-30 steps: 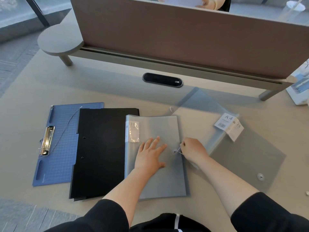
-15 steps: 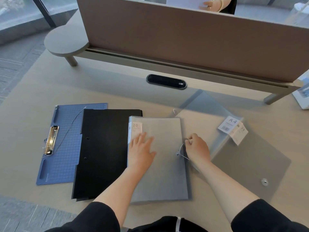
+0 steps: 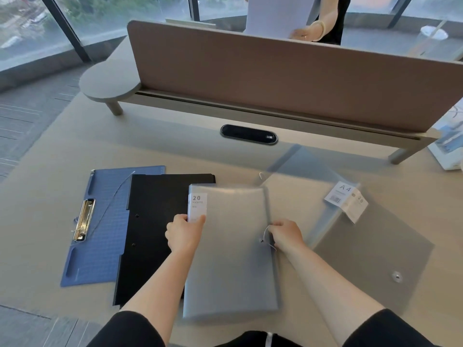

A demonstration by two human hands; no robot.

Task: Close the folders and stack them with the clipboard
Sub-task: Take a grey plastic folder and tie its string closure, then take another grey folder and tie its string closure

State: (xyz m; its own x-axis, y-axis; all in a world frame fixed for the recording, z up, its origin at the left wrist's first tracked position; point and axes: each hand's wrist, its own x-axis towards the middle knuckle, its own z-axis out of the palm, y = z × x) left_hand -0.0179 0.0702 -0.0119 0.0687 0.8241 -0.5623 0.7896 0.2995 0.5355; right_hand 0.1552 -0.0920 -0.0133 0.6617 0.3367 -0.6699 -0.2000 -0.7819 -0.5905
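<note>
A closed translucent grey pocket folder [image 3: 233,259] with a "20" label lies in front of me, its far end bowed up. My left hand [image 3: 184,232] grips its left edge by the label. My right hand [image 3: 285,234] grips its right edge beside the button and thin string. Its left side overlaps a closed black folder [image 3: 150,221], which in turn overlaps a blue clipboard [image 3: 100,234] with a brass clip at the far left. To the right, a grey translucent folder [image 3: 370,256] with an "A4" label lies with its clear flap open.
A brown divider panel [image 3: 288,78] on a low shelf runs across the back of the desk [image 3: 62,171], with a black cable port [image 3: 249,134] before it. Beyond the panel a person holds paper. A white box [image 3: 448,146] stands at the right edge.
My left hand has gone from lying flat on the grey folder to gripping its left edge. My right hand now grips the right edge, and the folder's far end has bowed up.
</note>
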